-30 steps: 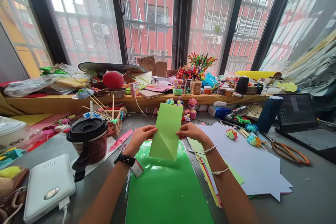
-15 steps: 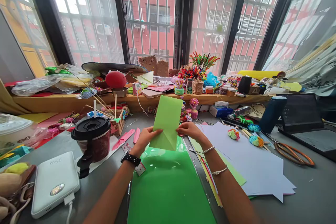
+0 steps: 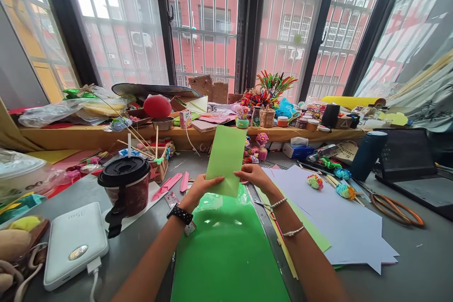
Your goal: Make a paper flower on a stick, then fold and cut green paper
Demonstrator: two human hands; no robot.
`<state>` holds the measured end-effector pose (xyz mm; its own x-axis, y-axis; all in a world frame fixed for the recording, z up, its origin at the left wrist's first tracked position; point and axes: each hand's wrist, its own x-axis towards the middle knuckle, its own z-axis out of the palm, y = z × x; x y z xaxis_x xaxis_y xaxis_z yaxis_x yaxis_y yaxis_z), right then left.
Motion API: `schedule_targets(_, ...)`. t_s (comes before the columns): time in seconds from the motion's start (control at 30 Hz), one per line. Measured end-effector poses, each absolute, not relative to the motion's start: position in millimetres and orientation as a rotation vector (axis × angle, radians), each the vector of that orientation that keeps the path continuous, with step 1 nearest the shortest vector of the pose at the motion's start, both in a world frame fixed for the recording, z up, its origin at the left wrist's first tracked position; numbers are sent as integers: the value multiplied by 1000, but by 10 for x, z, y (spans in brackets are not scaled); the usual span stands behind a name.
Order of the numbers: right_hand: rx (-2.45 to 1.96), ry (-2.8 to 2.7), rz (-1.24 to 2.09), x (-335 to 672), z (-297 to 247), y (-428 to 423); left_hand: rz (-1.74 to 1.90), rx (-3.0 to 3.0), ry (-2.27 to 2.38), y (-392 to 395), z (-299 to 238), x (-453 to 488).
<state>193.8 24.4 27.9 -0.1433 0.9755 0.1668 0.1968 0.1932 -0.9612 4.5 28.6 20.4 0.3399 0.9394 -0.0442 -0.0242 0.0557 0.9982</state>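
A light green sheet of paper (image 3: 226, 153) stands tilted up in front of me, with creases across its lower part. My left hand (image 3: 202, 191) is closed on its lower left edge, thumb lying over the front. On the other side my right hand (image 3: 255, 177) pinches the right edge between thumb and fingertips. The backs of both grips are hidden by the paper. Beneath it lies a glossy green folder or mat (image 3: 226, 250), just under the sheet's lower edge.
White and light green sheets (image 3: 329, 222) lie to the right, with orange-handled scissors (image 3: 396, 210), a dark bottle (image 3: 368, 155) and a laptop (image 3: 406, 160) beyond. A lidded cup (image 3: 125, 186) and a white power bank (image 3: 76, 245) stand left. Craft materials crowd the window ledge (image 3: 198, 138).
My left hand has slid slightly right along the paper's lower part. My right hand has shifted a little left, its fingertips now further over the sheet. The view has moved slightly.
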Motion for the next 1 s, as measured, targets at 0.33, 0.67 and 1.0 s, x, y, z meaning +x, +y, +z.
schedule_targets(0.33,-1164,-1583,1163,1919,233,238,1120,1255,951,307,338,-30)
schedule_targets(0.67,-1198,-1440,1121,2068,446,128,936,1316,868,196,388,48)
schedule_targets(1.0,-1180,-1434,1137,2048,461,118,1042,1278,865,183,460,37)
